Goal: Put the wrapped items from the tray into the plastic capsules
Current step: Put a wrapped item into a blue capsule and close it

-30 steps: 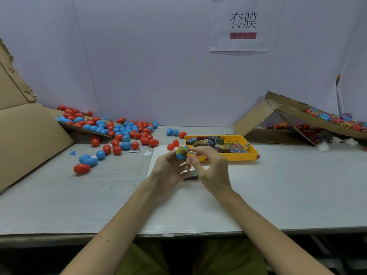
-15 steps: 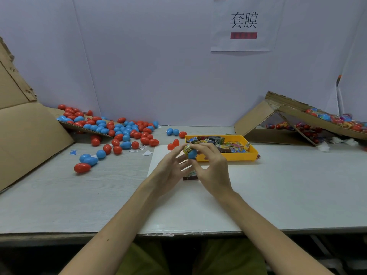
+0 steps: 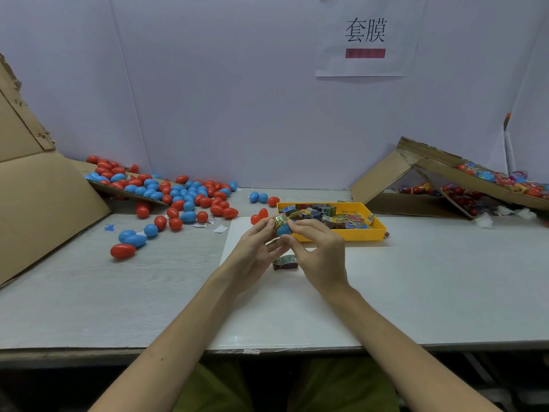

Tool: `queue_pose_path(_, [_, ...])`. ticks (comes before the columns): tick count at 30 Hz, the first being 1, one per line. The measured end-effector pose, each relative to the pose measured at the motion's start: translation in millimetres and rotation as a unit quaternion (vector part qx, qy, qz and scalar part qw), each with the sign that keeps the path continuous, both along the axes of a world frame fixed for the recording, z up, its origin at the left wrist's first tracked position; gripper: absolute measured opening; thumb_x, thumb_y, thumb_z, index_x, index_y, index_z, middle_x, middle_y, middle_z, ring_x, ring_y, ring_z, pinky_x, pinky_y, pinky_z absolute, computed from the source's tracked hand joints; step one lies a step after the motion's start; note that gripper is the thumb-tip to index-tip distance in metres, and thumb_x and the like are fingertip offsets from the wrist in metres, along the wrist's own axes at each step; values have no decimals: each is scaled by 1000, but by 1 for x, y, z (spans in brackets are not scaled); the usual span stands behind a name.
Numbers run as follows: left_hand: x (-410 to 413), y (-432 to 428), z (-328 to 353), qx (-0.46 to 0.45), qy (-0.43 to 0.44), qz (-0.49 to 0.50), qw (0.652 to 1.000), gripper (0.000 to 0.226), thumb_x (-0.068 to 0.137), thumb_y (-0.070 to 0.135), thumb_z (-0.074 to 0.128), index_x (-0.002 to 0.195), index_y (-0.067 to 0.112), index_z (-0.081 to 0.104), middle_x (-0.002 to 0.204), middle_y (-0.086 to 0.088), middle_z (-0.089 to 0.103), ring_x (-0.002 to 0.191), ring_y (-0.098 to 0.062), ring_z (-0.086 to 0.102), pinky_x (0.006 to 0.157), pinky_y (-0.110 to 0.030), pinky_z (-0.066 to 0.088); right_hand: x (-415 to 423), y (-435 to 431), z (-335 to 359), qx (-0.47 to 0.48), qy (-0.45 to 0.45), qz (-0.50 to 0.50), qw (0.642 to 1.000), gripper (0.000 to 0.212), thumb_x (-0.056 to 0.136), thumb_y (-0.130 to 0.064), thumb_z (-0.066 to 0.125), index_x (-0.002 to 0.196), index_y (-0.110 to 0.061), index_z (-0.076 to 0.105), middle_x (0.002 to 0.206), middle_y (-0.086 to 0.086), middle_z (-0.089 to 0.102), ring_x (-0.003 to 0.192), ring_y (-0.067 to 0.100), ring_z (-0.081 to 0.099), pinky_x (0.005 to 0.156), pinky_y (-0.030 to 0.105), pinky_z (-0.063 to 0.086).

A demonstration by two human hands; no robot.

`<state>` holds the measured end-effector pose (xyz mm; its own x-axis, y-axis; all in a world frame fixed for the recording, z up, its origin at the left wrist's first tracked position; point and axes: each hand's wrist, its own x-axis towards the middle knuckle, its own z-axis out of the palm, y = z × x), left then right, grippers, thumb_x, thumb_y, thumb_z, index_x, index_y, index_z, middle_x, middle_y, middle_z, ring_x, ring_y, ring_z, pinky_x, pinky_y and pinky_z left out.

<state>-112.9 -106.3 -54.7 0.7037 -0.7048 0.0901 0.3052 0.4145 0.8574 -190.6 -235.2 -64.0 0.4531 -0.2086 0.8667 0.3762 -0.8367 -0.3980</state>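
Observation:
Both hands meet above the white sheet point(image 3: 267, 292) in front of the yellow tray point(image 3: 341, 234). Between them is a blue capsule point(image 3: 282, 228) with a printed wrapper over its top. My left hand point(image 3: 255, 248) pinches it from the left, and my right hand point(image 3: 319, 248) pinches it from the right with thumb and fingers. The tray holds several wrapped items point(image 3: 323, 215). One wrapped item point(image 3: 285, 261) lies on the sheet below my hands.
Several red and blue capsules point(image 3: 178, 200) lie spread at the back left, spilling from a cardboard flap point(image 3: 44, 203). A cardboard box point(image 3: 445, 185) at the back right holds finished wrapped capsules. Small paper scraps point(image 3: 219, 228) lie left of the sheet.
The capsule shifted slightly to the right between my fingers and turned, so the blue part now faces down and the wrapper sits on top. Both hands stay close together.

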Motion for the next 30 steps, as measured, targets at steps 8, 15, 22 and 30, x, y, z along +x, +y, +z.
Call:
queue_pose_path(8, [0,-1,0,4,-16,20,1000,26,102,25,51,120,10,62,114,-9,71,104,-20,68,85,-28,57,1,-1,0,27,-6,16,999,23,80,-13,79,101,-4,76,97,6,75,91,2,63,83,9,50])
queue_pose_path(15, [-3,-2,1,33,-36,53,997,26,99,28,56,117,12,66,104,-6,71,91,-15,68,79,-25,56,1,0,0,39,-2,25,999,18,86,-12,73,102,-4,75,95,5,76,83,10,69,73,17,57])
queue_pose_path(22, [-4,-3,2,44,-38,71,996,29,88,32,66,110,13,70,94,-3,72,78,-11,66,73,-23,56,1,-1,-1,15,-7,13,1000,13,85,-7,73,97,-4,74,90,6,75,78,8,67,72,6,51])
queue_pose_path(30, [-5,-3,3,48,-53,69,995,38,80,39,70,106,11,72,101,-7,73,89,-18,69,83,-27,58,1,-2,-2,-26,6,11,1000,2,90,-7,66,90,-6,65,81,3,66,68,9,58,63,13,50])
